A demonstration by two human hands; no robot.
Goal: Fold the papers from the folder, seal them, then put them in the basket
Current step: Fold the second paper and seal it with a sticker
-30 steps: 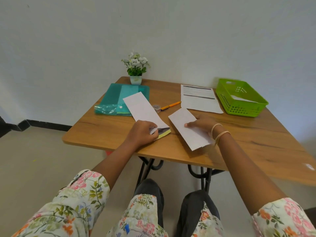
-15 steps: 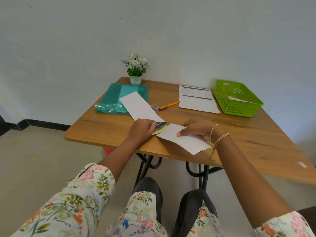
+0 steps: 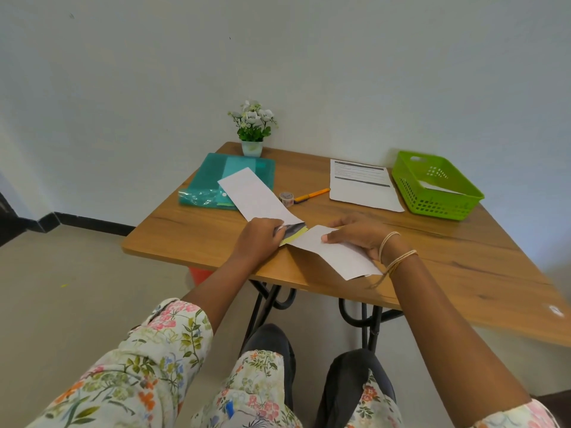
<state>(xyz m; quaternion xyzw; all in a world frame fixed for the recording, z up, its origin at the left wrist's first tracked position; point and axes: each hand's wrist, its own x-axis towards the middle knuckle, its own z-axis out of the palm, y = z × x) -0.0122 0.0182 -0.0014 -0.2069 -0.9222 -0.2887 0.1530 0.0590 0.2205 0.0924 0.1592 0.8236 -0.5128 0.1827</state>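
Now: both hands on paper at table's near edge

Left hand point(image 3: 259, 239) pinches a dark-and-yellow sticker sheet point(image 3: 295, 233) at 6 o'clock. Right hand point(image 3: 358, 239) grips a folded paper point(image 3: 335, 255) just beside it, thumb on top. Another folded paper point(image 3: 258, 196) lies at 11 o'clock, overlapping the teal folder point(image 3: 216, 183). Green basket point(image 3: 432, 205) at 2 o'clock holds one paper. Printed sheet point(image 3: 361, 186) at 1 o'clock.

Folded white paper point(image 3: 336, 253) lies flat at table's near edge, right end overhanging. 2nd folded strip point(image 3: 256, 196) lies diagonal, far end over teal folder point(image 3: 216, 180). Printed sheet point(image 3: 363, 185) flat nr green basket point(image 3: 432, 186), w/ a white paper inside.
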